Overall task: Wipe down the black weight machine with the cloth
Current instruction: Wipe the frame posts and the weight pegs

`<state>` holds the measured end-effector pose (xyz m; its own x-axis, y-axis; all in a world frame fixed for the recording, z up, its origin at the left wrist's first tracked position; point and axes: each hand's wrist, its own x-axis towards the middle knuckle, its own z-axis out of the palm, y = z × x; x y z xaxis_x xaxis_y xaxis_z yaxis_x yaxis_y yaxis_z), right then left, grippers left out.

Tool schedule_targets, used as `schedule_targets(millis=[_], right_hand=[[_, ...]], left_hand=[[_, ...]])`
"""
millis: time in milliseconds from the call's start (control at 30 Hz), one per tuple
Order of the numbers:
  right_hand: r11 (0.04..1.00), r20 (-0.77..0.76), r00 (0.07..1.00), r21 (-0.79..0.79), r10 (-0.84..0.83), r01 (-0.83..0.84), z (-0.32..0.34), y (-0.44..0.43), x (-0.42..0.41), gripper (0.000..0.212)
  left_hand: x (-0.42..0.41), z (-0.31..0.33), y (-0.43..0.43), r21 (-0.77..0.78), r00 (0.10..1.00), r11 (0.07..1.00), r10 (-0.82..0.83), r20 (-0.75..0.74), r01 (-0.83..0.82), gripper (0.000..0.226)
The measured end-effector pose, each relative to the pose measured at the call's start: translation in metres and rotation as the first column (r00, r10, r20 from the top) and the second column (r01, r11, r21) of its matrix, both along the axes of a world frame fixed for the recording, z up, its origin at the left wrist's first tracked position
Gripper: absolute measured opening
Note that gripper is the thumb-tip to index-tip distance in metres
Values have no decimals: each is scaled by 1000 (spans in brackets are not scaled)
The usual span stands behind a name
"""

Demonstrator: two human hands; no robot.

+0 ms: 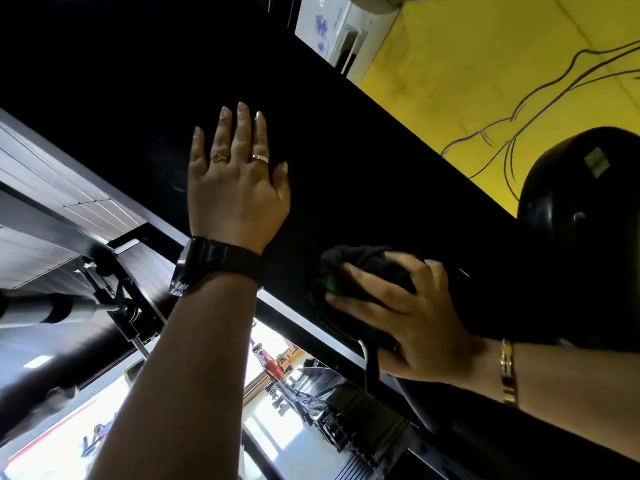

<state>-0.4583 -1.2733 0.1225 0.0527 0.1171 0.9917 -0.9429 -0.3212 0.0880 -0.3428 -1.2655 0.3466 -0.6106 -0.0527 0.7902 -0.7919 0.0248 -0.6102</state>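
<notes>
Black cloth (353,265), soft and light, is bunched into a wad. Head view: right hand (408,317) grips it, fingers spread and curled over the wad, pressing it onto the black weight machine (346,150) near the panel's lower edge, just beside a round black cover (581,220). A loose tail hangs under the palm and could snag; palm over the bunch looks like the best hold. Left hand (235,188) lies flat on the panel, fingers straight, holding nothing, probably bracing. Surface is smooth, stiff, glossy, likely slippery. Room: yellow wall (485,81) with line drawing, gym gear (311,382) below, bright light.
</notes>
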Motion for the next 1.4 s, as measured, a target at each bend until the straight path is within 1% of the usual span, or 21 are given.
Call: schedule_targets(millis=[67, 133, 233, 267, 300, 333, 400, 433, 500, 567, 600, 667, 800, 933, 1033, 1133, 1167, 1200, 1300, 1367, 1400], right_hand=[[1000, -50, 999, 4, 3, -3, 13, -2, -7, 47], [1000, -62, 998, 0, -20, 20, 35, -2, -8, 46], [1000, 30, 1000, 5, -1, 1, 55, 4, 6, 48], [1000, 31, 1000, 3, 3, -3, 53, 5, 13, 49], [1000, -9, 1000, 1, -16, 16, 46, 6, 17, 51], [999, -83, 995, -5, -48, 48, 37, 6, 19, 52], [995, -261, 960, -26, -102, 98, 18, 7, 15, 55], [994, -325, 940, -45, -109, 99, 11, 6, 9, 54], [991, -396, 909, -72, -129, 109, 7, 3, -6, 51], [985, -424, 889, -74, -173, 157, 15, -3, -25, 53], [981, -418, 888, -69, -192, 179, 23, -6, -36, 54], [981, -351, 917, -46, -190, 186, 46, -12, -54, 56], [987, -158, 974, -14, -162, 162, 101, -23, -75, 66], [995, 80, 992, 9, -100, 99, 158, -23, -70, 64], [995, 309, 948, 88, -78, 53, 177, -17, -54, 67], [973, 481, 874, 227, -74, -43, 167, -12, -30, 66], [969, 491, 868, 240, -75, -53, 156, -10, -22, 66], [976, 468, 880, 216, -77, -30, 143, -9, -15, 66], [990, 274, 955, 114, -110, 81, 118, -11, -20, 66], [990, 159, 979, 87, -127, 114, 123, -16, -39, 66], [990, 127, 982, 63, -136, 129, 130, -19, -47, 65]], left_hand=[[0, 0, 0, 7, 1000, 1000, -1, -8, 1, 62], [0, 0, 0, 1, 1000, 1000, 1, -9, -1, 61], [0, 0, 2, -1, 1000, 1000, 4, 4, -4, 61], [0, 0, 2, 8, 1000, 1000, 6, 2, -6, 60], [0, 0, 2, 14, 1000, 1000, 5, -3, -5, 61], [1, 0, 2, 13, 1000, 1000, 4, -7, -3, 61], [1, 0, 4, 10, 1000, 1000, -3, 1, 3, 60], [2, 0, 3, 9, 1000, 1000, 1, 6, -1, 60], [2, -2, 3, 18, 1000, 1000, 5, 12, -5, 59], [3, -4, 2, 9, 1000, 1000, -7, 16, 7, 58], [3, -5, 2, 4, 1000, 1000, -13, 18, 13, 57], [2, -6, 1, -4, 999, 1000, -23, 24, 23, 57], [0, -5, 1, -11, 1000, 1000, -16, 12, 17, 58], [-2, -4, -1, -21, 1000, 999, -30, 6, 30, 58], [-2, -4, -2, -32, 999, 999, -37, -9, 37, 60], [0, -5, -2, -32, 997, 996, -78, -11, 78, 61], [1, -6, -2, -27, 996, 996, -89, -7, 88, 61], [1, -7, -1, -25, 995, 995, -95, -8, 95, 61], [-1, -9, 0, -26, 994, 993, -112, -19, 111, 61], [0, -8, 0, -34, 991, 991, -131, -26, 131, 60], [-1, -8, 0, -42, 990, 989, -142, -22, 141, 60]])
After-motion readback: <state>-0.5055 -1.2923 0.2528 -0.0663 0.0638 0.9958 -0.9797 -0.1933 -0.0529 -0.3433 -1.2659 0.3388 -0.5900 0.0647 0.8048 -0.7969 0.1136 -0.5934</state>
